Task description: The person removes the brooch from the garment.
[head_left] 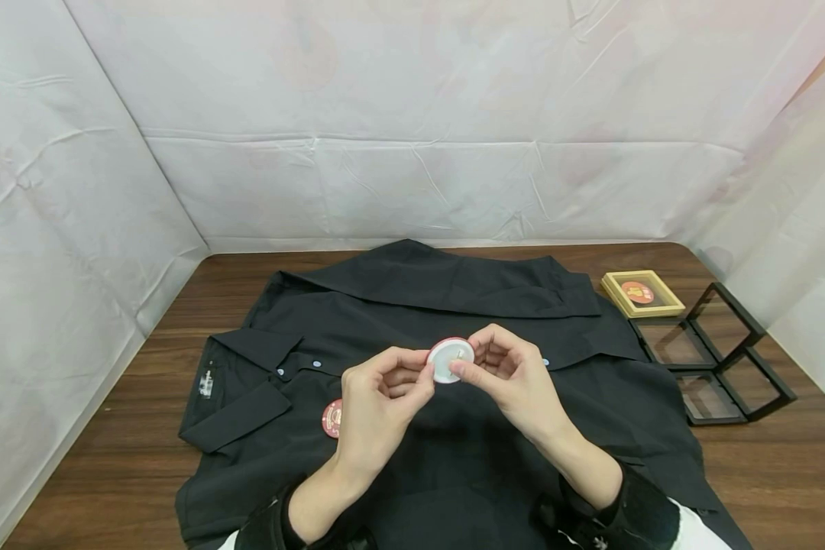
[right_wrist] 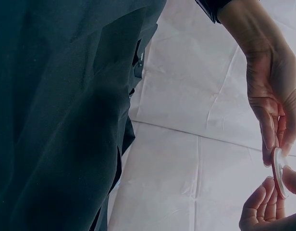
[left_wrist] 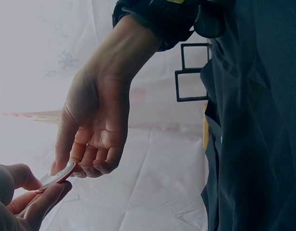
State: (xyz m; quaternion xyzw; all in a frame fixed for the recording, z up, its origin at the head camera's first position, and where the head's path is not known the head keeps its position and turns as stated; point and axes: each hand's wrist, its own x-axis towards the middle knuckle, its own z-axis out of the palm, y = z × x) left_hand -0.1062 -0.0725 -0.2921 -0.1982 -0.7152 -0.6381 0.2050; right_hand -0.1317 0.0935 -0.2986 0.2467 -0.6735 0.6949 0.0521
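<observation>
A round pin badge (head_left: 447,359) with a white back and red rim is held above a dark shirt (head_left: 412,466), its back turned up. My left hand (head_left: 387,405) pinches its left edge between thumb and forefinger. On the other side my right hand (head_left: 512,374) grips the badge, the thumb lying on its white back near the pin. In the left wrist view the badge (left_wrist: 59,177) appears edge-on between both hands; the right wrist view also has the badge (right_wrist: 279,173) on edge. Another red badge (head_left: 331,418) lies on the shirt, partly hidden by my left hand.
The shirt is spread over a brown wooden table (head_left: 117,458), its collar (head_left: 237,389) at the left. A yellow-framed box (head_left: 642,293) with a red round piece inside sits at the back right. Black open frames (head_left: 718,367) stand beside it. White cloth (head_left: 412,191) surrounds the table.
</observation>
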